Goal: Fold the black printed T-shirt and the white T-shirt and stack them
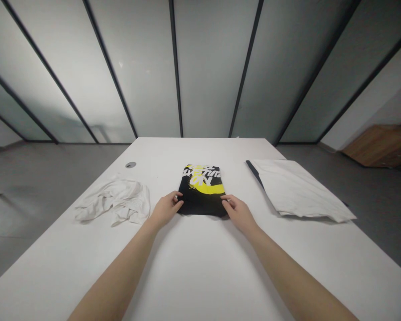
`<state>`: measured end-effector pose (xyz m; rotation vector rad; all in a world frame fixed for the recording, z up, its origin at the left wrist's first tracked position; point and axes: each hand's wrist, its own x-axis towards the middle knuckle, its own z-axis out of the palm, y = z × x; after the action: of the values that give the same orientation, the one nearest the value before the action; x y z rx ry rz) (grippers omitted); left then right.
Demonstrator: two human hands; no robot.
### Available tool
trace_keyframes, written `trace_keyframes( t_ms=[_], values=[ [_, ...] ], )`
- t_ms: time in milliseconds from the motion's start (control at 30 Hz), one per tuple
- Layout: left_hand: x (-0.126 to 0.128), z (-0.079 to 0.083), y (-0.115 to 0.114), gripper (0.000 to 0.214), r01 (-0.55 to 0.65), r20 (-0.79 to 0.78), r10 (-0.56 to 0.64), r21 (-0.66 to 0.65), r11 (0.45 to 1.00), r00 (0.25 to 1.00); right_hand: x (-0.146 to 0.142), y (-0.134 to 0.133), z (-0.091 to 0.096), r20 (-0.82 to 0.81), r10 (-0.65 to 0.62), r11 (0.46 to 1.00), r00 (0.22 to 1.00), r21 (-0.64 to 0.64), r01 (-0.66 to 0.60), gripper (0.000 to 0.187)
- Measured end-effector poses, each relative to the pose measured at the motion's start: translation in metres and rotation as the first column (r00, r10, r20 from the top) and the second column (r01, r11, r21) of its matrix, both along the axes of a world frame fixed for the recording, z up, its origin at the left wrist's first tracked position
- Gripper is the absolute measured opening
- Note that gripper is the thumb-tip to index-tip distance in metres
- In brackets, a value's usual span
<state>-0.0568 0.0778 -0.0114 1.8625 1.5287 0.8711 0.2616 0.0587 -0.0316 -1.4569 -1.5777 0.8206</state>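
Note:
A folded black T-shirt (202,196) with a yellow swoosh and white lettering lies flat in the middle of the white table (200,267). My left hand (166,209) grips its near left edge, fingers curled onto the cloth. My right hand (239,213) holds the near right edge the same way. Left of my left hand lies a crumpled white cloth (113,201). Right of my right hand lies a folded white garment (297,189) with a dark edge showing beneath it, apart from the hand.
A round grommet hole (130,164) is set in the table's far left area. The table's edges drop to a grey floor (43,169) on both sides. Frosted glass panels with dark frames stand beyond it, and a low wooden cabinet (382,145) sits at far right.

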Motion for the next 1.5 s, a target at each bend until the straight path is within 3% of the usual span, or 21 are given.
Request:
trace_keyframes(
  t_ms=[100, 167, 367, 500, 633, 700, 767, 867, 933, 1033, 1233, 1367, 1500],
  values=[
    [0.002, -0.004, 0.003, 0.033, 0.0, 0.177, 0.015, -0.083, 0.997, 0.984, -0.004, 0.001, 0.0, -0.224, -0.009, 0.997, 0.975, -0.08, -0.009, 0.043],
    [0.001, -0.006, 0.004, 0.033, 0.028, 0.187, -0.006, -0.114, 0.993, 0.982, -0.005, 0.002, 0.0, -0.205, 0.009, 0.991, 0.979, -0.131, -0.037, 0.045],
    [-0.004, 0.003, -0.001, 0.03, 0.115, -0.198, -0.131, -0.092, 0.989, 0.971, -0.006, -0.004, 0.01, 0.205, 0.066, 0.996, 0.976, -0.073, -0.052, 0.034],
    [-0.005, 0.012, -0.005, 0.031, 0.104, -0.473, -0.12, -0.061, 0.993, 0.873, -0.005, -0.011, 0.018, 0.488, 0.058, 0.997, 0.871, -0.078, -0.022, 0.023],
    [-0.005, 0.014, -0.006, 0.027, 0.084, -0.559, -0.08, -0.018, 0.996, 0.825, -0.002, -0.011, 0.02, 0.633, -0.01, 1.0, 0.774, -0.014, 0.025, 0.023],
    [-0.003, 0.015, -0.008, 0.025, 0.145, -0.532, -0.078, 0.085, 0.986, 0.843, -0.001, -0.011, 0.019, 0.632, -0.065, 0.995, 0.773, 0.104, -0.001, 0.026],
    [0.001, 0.014, -0.01, 0.022, 0.273, -0.481, -0.15, 0.197, 0.942, 0.864, -0.005, -0.012, 0.018, 0.581, -0.052, 0.969, 0.812, 0.225, -0.099, 0.027],
    [0.007, 0.012, -0.012, 0.023, 0.436, -0.465, -0.288, 0.251, 0.864, 0.837, -0.014, -0.015, 0.016, 0.562, 0.132, 0.903, 0.816, 0.272, -0.334, 0.034],
    [0.01, 0.009, -0.012, 0.021, 0.467, -0.477, -0.317, 0.236, 0.852, 0.82, -0.019, -0.016, 0.013, 0.594, 0.219, 0.879, 0.774, 0.224, -0.42, 0.037],
    [0.009, 0.004, -0.009, 0.015, 0.452, -0.455, -0.32, 0.218, 0.865, 0.831, -0.02, -0.013, 0.009, 0.613, 0.234, 0.899, 0.755, 0.161, -0.409, 0.04],
    [0.001, 0.004, -0.006, 0.015, 0.476, -0.388, -0.386, 0.167, 0.863, 0.837, 0.0, -0.004, 0.004, 0.528, 0.273, 0.902, 0.804, 0.15, -0.405, 0.052],
    [0.0, 0.007, -0.009, 0.014, 0.478, -0.38, -0.398, 0.141, 0.867, 0.835, 0.013, -0.001, 0.004, 0.472, 0.262, 0.91, 0.842, 0.171, -0.379, 0.046],
    [-0.001, 0.006, -0.009, 0.013, 0.46, -0.413, -0.354, 0.194, 0.866, 0.839, 0.021, 0.001, 0.009, 0.461, 0.223, 0.917, 0.859, 0.2, -0.345, 0.035]
  ],
)
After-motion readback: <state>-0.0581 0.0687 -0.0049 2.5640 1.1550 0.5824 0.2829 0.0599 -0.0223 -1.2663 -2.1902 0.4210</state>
